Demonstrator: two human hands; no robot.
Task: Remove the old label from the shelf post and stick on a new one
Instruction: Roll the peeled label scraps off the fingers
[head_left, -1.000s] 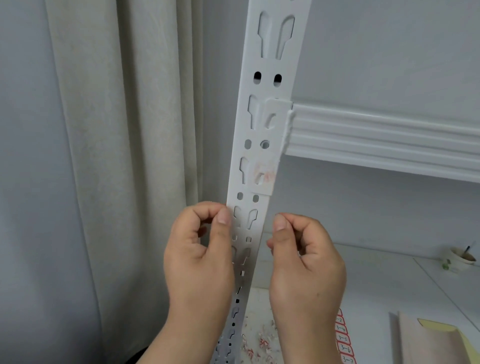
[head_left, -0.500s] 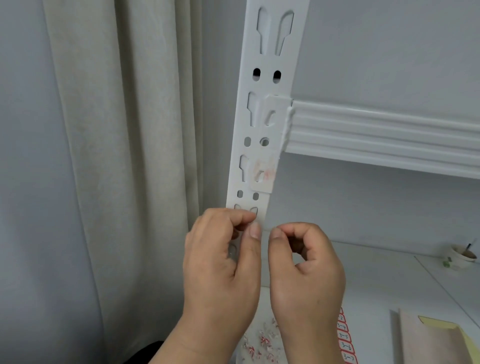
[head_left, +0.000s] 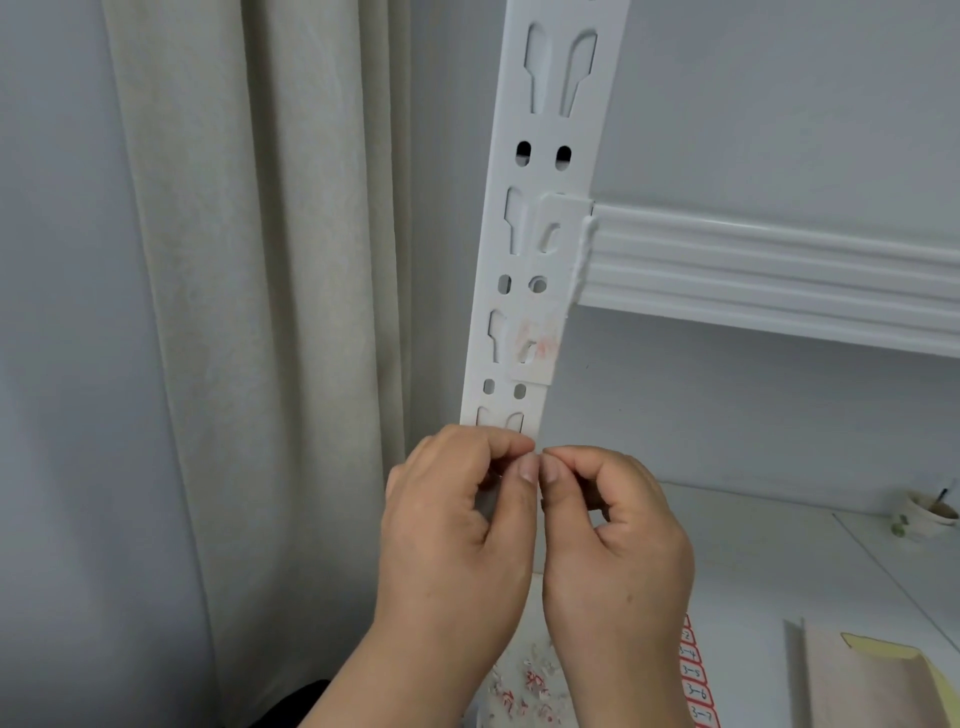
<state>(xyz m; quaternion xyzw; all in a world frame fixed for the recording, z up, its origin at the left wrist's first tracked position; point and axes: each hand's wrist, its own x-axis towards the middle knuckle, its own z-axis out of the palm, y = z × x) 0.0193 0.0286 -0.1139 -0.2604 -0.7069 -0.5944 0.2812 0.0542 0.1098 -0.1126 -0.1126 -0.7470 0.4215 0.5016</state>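
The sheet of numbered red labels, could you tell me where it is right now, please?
In the head view, the sheet of numbered red labels lies at the bottom on the white shelf surface, just right of the right hand and left of the tan envelope.

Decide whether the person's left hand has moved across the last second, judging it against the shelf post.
Yes. The left hand has shifted rightward across the shelf post, and its thumb now meets the right hand in front of the post.

Both hands are up in front, close together, backs facing the camera. The left hand (head_left: 457, 525) has curled fingers, thumb pressed to its first finger. The right hand (head_left: 618, 540) is curled too. The two thumb tips touch.
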